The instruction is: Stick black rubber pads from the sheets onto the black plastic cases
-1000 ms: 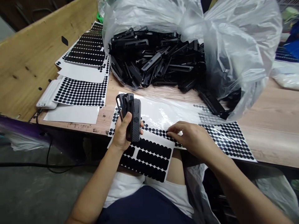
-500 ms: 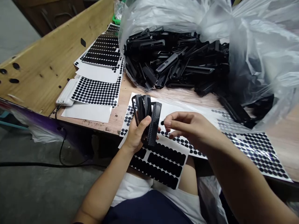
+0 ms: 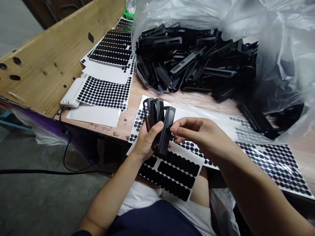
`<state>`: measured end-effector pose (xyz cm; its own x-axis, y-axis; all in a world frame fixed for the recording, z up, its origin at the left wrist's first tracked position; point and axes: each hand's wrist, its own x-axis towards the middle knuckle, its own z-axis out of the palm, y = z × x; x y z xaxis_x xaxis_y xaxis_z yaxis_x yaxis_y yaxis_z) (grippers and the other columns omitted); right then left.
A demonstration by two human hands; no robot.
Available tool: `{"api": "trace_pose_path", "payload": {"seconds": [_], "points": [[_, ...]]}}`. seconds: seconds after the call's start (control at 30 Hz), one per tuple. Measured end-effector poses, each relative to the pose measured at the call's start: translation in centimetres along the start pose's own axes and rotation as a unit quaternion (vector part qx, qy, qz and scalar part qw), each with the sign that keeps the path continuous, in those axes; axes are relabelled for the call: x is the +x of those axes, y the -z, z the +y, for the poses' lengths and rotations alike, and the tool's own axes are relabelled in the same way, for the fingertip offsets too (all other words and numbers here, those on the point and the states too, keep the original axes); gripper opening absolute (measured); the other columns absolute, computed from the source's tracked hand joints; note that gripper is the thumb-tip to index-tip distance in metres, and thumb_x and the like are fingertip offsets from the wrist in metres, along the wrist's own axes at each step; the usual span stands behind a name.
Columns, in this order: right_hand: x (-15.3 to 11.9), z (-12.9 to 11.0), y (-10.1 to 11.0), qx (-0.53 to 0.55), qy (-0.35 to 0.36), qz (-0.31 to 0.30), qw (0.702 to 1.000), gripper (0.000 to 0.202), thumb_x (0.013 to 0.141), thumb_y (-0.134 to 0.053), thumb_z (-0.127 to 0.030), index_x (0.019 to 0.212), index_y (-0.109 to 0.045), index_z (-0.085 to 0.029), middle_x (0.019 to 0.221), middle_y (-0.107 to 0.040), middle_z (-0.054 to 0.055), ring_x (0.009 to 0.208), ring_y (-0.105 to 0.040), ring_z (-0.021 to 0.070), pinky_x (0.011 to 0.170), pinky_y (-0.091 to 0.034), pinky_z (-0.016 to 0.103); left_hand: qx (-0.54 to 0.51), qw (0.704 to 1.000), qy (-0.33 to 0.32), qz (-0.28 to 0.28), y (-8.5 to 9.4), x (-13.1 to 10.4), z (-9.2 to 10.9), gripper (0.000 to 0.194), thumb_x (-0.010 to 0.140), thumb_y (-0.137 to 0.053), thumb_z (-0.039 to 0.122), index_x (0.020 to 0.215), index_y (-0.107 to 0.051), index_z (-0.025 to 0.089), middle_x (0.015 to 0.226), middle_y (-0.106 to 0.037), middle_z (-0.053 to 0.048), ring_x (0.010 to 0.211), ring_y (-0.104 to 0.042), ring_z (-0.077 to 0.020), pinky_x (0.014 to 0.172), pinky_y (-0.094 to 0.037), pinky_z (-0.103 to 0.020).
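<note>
From my end I can't read any word, number, brand or sign. The closest I get is the white box [image 3: 73, 93] near the left edge of the desk [image 3: 137, 88]: small marks show on its near end, too tiny for me to make out. I can pick out no lettering on the black pieces [image 3: 163, 141] held above the desk's front edge.

Above the near edge of the table [image 3: 125, 124], the left hand [image 3: 144, 141] grips several black casings [image 3: 157, 106]; the right hand [image 3: 198, 130] has its fingertips [image 3: 175, 129] at the outermost casing [image 3: 164, 140].
</note>
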<state>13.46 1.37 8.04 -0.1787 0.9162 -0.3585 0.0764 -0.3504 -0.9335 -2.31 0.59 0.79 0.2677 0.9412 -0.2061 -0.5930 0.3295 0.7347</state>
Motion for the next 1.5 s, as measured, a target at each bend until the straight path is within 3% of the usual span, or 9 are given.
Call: {"api": "trace_pose_path", "payload": {"seconds": [0.27,0.6,0.77,0.97,1.1,1.2,1.3,1.4,1.5], "points": [[-0.3,-0.6,0.1,-0.103,0.043,-0.004,0.994,0.035,0.064,-0.092,-0.050,0.071,-0.077,-0.019,0.063,-0.069,0.001,0.062,-0.060,0.0150,0.062,-0.047,0.029,0.001,1.000,-0.001,-0.003,0.0,0.0,0.0,0.055,0.080,-0.082,0.054,0.113,-0.055,0.019,0.084,-0.068,0.000,0.064,-0.071,-0.0168,0.047,-0.057,-0.022],[-1.0,-1.4,-0.2,-0.287,0.120,0.010,0.950,0.034,0.084,-0.072,-0.054,0.073,-0.072,-0.023,0.068,-0.073,0.003,0.061,-0.064,0.0188,0.059,-0.050,0.033,0.011,1.000,0.000,0.009,-0.3,-0.1,0.2,0.056,0.076,-0.085,0.053,0.109,-0.056,0.019,0.076,-0.066,0.004,0.047,-0.061,-0.0104,0.043,-0.054,-0.022],[-0.9,-1.1,0.3,-0.341,0.186,0.056,0.920,0.039,0.078,-0.076,-0.059,0.086,-0.061,-0.023,0.091,-0.071,0.007,0.072,-0.068,0.0228,0.060,-0.055,0.037,0.002,1.000,0.005,-0.003,-0.3,-0.2,0.2,0.054,0.076,-0.086,0.049,0.108,-0.055,0.020,0.074,-0.066,0.003,0.052,-0.065,-0.0140,0.045,-0.055,-0.024],[0.5,1.6,0.4,-0.331,0.221,0.156,0.904,0.021,0.090,-0.067,-0.043,0.086,-0.060,-0.024,0.088,-0.072,0.006,0.077,-0.069,0.0229,0.062,-0.053,0.035,-0.092,0.995,0.028,-0.036,0.8,0.1,0.7,0.046,0.080,-0.082,0.048,0.108,-0.066,0.015,0.083,-0.067,-0.004,0.068,-0.066,-0.0146,0.046,-0.052,-0.019],[0.9,4.6,-0.7,-0.422,0.189,0.050,0.885,0.014,0.092,-0.069,-0.037,0.096,-0.072,-0.024,0.090,-0.078,0.006,0.081,-0.072,0.0258,0.068,-0.054,0.038,-0.222,0.974,0.040,0.011,1.2,0.3,2.1,0.030,0.094,-0.065,0.046,0.102,-0.068,0.016,0.090,-0.066,-0.006,0.064,-0.056,-0.0083,0.040,-0.039,-0.011],[0.8,6.2,-1.4,-0.459,0.189,0.069,0.865,0.014,0.092,-0.071,-0.033,0.102,-0.074,-0.025,0.095,-0.078,0.005,0.089,-0.073,0.0274,0.070,-0.053,0.038,-0.252,0.966,0.043,0.040,1.1,0.5,2.9,0.031,0.101,-0.054,0.044,0.103,-0.067,0.016,0.092,-0.067,-0.006,0.064,-0.056,-0.0080,0.041,-0.039,-0.011],[0.7,7.1,-1.6,-0.453,0.214,0.084,0.861,0.013,0.094,-0.069,-0.033,0.102,-0.075,-0.025,0.096,-0.077,0.006,0.088,-0.074,0.0268,0.068,-0.053,0.037,-0.195,0.979,0.035,0.050,1.0,0.8,2.8,0.028,0.100,-0.057,0.040,0.102,-0.068,0.014,0.082,-0.067,-0.005,0.063,-0.062,-0.0106,0.046,-0.046,-0.015],[0.3,7.2,-1.3,-0.398,0.288,0.079,0.867,0.016,0.097,-0.063,-0.031,0.093,-0.076,-0.024,0.091,-0.077,0.008,0.084,-0.072,0.0250,0.069,-0.055,0.037,-0.121,0.992,0.015,0.026,1.0,1.0,2.0,0.031,0.091,-0.070,0.041,0.099,-0.069,0.011,0.072,-0.067,-0.004,0.060,-0.065,-0.0133,0.048,-0.050,-0.019],[-0.1,6.0,-0.4,-0.275,0.304,0.069,0.910,0.014,0.096,-0.067,-0.033,0.087,-0.075,-0.025,0.085,-0.075,0.006,0.081,-0.071,0.0231,0.074,-0.058,0.039,-0.082,0.997,0.009,0.004,1.3,0.9,1.4,0.043,0.080,-0.081,0.049,0.095,-0.068,0.011,0.070,-0.067,-0.003,0.056,-0.065,-0.0140,0.046,-0.050,-0.020]]}}
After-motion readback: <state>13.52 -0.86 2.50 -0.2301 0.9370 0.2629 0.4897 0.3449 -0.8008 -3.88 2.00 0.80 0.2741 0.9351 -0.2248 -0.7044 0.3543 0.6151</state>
